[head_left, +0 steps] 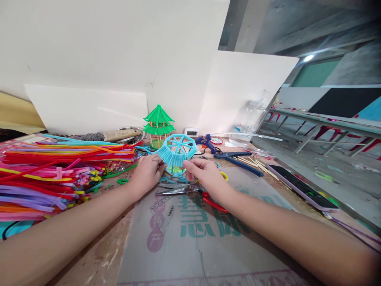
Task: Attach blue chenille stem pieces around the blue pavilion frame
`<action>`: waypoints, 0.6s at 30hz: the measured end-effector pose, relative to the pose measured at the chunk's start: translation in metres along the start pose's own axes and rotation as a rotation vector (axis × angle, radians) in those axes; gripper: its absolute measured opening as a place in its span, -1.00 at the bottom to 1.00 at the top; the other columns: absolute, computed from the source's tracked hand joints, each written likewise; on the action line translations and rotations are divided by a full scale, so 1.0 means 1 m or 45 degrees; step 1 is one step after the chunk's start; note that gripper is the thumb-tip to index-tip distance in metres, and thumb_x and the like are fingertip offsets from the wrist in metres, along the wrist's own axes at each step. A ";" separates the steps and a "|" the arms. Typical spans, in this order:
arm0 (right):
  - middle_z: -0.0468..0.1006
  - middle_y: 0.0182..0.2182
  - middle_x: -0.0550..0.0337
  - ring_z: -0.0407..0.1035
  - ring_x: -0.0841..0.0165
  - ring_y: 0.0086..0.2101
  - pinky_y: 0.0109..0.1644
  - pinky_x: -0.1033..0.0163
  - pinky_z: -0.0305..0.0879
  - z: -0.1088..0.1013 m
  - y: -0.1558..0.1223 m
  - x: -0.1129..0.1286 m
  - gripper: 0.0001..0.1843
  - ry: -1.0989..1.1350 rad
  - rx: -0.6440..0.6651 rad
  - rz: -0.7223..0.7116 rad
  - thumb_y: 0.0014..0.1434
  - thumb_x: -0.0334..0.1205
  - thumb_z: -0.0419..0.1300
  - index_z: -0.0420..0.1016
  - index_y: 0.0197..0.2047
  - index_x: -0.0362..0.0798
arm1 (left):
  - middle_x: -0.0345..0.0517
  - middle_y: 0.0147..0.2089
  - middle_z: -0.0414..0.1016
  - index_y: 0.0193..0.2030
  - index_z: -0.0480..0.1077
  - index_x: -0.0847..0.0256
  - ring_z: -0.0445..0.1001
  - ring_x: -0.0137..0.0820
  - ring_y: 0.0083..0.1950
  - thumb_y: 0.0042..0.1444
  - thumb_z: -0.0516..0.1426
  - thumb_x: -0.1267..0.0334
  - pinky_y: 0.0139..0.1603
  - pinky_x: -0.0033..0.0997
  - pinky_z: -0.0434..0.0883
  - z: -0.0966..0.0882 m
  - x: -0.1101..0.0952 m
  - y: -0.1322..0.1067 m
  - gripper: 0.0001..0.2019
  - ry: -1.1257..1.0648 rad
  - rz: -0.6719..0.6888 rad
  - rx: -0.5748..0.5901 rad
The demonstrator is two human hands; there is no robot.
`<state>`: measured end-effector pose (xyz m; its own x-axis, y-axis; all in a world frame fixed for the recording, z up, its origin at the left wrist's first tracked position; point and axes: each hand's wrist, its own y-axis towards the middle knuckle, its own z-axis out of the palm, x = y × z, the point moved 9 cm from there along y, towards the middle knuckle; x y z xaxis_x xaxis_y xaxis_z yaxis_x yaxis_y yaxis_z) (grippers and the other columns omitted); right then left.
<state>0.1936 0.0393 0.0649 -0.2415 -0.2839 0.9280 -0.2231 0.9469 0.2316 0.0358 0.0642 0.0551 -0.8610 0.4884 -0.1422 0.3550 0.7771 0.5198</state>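
A light-blue pipe-cleaner structure [175,157] stands in the middle, with an octagonal spoked top and a flaring skirt of close-set strips. My left hand [147,174] is closed at the skirt's lower left edge, its fingertips partly hidden. On the other side my right hand [204,172] pinches the lower right edge between thumb and fingers. Light green shows under the skirt. Below my hands lie scissors [181,190] with red and yellow handles, partly covered by my right hand. Short blue pipe-cleaner pieces [174,180] lie just behind the blades.
Bundles of coloured pipe cleaners [59,171] fill the left side. Behind stand a green tiered model [159,123] and a small white clock [191,132]. A glue gun [206,142], blue pliers [238,159], wooden sticks [262,167] and a phone [300,186] lie to the right.
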 end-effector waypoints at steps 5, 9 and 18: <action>0.44 -0.63 0.25 0.23 0.43 -0.56 -0.38 0.27 0.15 0.007 0.000 0.000 -0.55 0.122 0.036 0.040 0.13 0.10 0.22 0.40 -0.59 -0.07 | 0.02 -0.24 0.50 -0.33 0.39 0.21 0.44 -0.14 -0.10 0.25 0.01 0.24 -0.10 -0.17 0.27 0.002 -0.001 0.000 -0.80 -0.048 0.012 0.038; 0.46 -0.62 0.26 0.25 0.46 -0.56 -0.40 0.30 0.17 0.007 0.001 -0.007 -0.59 0.321 0.030 0.094 0.07 0.09 0.29 0.44 -0.54 -0.09 | 0.02 -0.24 0.49 -0.32 0.38 0.21 0.43 -0.13 -0.10 0.27 -0.02 0.21 -0.12 -0.17 0.26 0.001 -0.002 0.000 -0.78 -0.030 0.030 0.028; 0.44 -0.63 0.29 0.25 0.48 -0.58 -0.41 0.32 0.17 0.008 0.002 -0.010 -0.62 0.469 0.018 0.161 0.01 0.08 0.34 0.48 -0.49 -0.10 | 0.00 -0.26 0.49 -0.34 0.37 0.19 0.43 -0.14 -0.11 0.29 -0.03 0.21 -0.13 -0.19 0.25 -0.001 -0.002 -0.001 -0.76 -0.046 0.041 0.004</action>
<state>0.1884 0.0434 0.0537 0.0864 -0.0891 0.9923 -0.2269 0.9681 0.1067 0.0374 0.0625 0.0556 -0.8355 0.5269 -0.1557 0.3833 0.7620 0.5220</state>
